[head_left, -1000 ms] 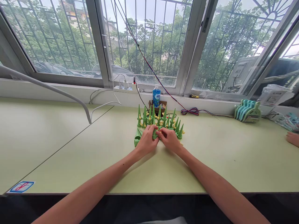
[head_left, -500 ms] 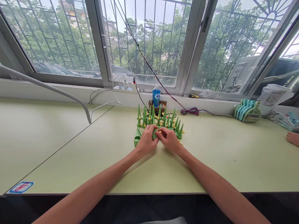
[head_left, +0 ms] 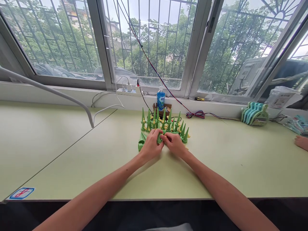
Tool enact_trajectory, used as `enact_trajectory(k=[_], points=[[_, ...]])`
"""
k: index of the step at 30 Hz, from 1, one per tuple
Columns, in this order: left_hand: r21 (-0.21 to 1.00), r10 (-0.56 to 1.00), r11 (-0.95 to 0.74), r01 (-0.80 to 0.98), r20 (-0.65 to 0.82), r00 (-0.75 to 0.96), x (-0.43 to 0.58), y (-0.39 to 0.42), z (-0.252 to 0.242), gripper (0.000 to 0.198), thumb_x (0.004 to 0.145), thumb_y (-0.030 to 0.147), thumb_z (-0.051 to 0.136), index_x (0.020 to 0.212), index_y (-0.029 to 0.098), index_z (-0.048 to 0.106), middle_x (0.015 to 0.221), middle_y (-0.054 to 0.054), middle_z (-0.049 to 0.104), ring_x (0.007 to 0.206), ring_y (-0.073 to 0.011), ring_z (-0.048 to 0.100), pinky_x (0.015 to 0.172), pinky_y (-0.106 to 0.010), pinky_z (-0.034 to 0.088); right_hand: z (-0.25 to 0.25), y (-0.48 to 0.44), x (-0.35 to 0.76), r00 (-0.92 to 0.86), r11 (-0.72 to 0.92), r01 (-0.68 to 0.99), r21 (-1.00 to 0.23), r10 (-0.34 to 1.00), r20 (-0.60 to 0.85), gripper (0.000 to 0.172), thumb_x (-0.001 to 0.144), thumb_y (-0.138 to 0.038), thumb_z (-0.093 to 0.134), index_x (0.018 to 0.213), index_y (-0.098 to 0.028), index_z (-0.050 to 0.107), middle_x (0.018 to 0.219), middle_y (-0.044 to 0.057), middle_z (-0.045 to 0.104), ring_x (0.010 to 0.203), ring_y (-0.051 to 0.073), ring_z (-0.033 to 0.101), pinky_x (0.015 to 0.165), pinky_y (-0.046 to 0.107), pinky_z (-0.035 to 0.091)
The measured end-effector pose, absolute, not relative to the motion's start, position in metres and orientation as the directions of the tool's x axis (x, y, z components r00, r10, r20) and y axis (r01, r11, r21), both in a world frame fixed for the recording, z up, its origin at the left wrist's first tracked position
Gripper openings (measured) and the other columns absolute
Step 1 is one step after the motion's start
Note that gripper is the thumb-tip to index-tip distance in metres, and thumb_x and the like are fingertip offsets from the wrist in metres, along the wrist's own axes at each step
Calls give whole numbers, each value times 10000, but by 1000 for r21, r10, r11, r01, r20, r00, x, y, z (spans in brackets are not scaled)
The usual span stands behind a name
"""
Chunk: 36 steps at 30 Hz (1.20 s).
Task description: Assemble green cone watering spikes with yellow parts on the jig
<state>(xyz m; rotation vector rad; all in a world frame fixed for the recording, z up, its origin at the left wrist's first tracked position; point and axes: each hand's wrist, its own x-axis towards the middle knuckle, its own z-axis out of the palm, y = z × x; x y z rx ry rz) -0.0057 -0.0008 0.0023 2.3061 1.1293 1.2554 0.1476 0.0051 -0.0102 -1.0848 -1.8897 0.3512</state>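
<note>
My left hand (head_left: 152, 142) is closed around a green plastic plant watering spike (head_left: 158, 138), held upright with its point up. My right hand (head_left: 174, 143) is closed in a pinch at the side of that spike, its fingertips on a small yellow valve (head_left: 163, 136), mostly hidden by the fingers. Just behind both hands stand several more green spikes (head_left: 169, 117), points up, many with yellow valves at their sides. Beside my left hand lie loose green spikes (head_left: 141, 146) with their open round ends facing me.
A blue bottle (head_left: 161, 98) stands by a small cardboard box (head_left: 168, 107) at the window. Green and teal hangers (head_left: 255, 114) are stacked at the right, near another person's hand (head_left: 301, 142). A grey cable (head_left: 72, 99) hangs over the left side. A coiled wire (head_left: 196, 114) lies behind.
Almost nothing differs. Both hands stay at the same spike, with only a very slight shift of the fingers at the valve.
</note>
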Motion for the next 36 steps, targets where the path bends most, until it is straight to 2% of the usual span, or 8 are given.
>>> enact_trajectory(k=[14,20,24,27,32,36], points=[[564,737,-666,488,598,316,-5,-1,3,246,778,137,565,1015,194,529,981,-59,554,813,-158,568,615,-260,496,-10,6,148,-199,539,582,-609,820,536,520,926,-548,398,559,-180,363,504,-37,339,502,94,274,492,252,216],[573,746,-658,489,589,312,-5,-1,2,230,800,160,555,1026,193,523,995,-61,549,814,-156,571,631,-262,491,-9,3,147,-198,532,593,-604,824,532,506,927,-545,400,578,-180,435,514,-29,397,501,99,312,494,244,246],[563,748,-650,511,593,297,-5,0,3,228,798,161,556,1022,193,527,988,-61,551,820,-164,564,665,-281,487,-7,1,146,-185,531,573,-624,826,532,428,916,-541,431,725,-180,559,550,-25,472,507,108,371,505,235,284],[559,751,-643,524,593,290,-5,0,3,226,800,165,555,1022,197,526,1001,-61,551,827,-165,555,666,-279,479,-6,0,146,-183,532,571,-626,825,534,393,919,-520,440,780,-181,581,547,-30,470,503,109,380,507,235,289],[557,748,-647,520,595,293,-5,0,2,230,798,161,558,1022,197,522,979,-52,545,742,-138,538,623,-261,461,-8,2,147,-209,558,576,-598,807,552,437,940,-481,407,630,-181,478,533,-36,408,504,98,327,506,239,264],[545,731,-666,510,612,301,-6,0,1,223,799,158,558,1017,194,527,952,-52,544,752,-145,545,610,-257,456,-10,5,148,-205,544,571,-615,820,534,481,938,-500,410,579,-181,412,506,-38,389,496,95,324,501,243,251]])
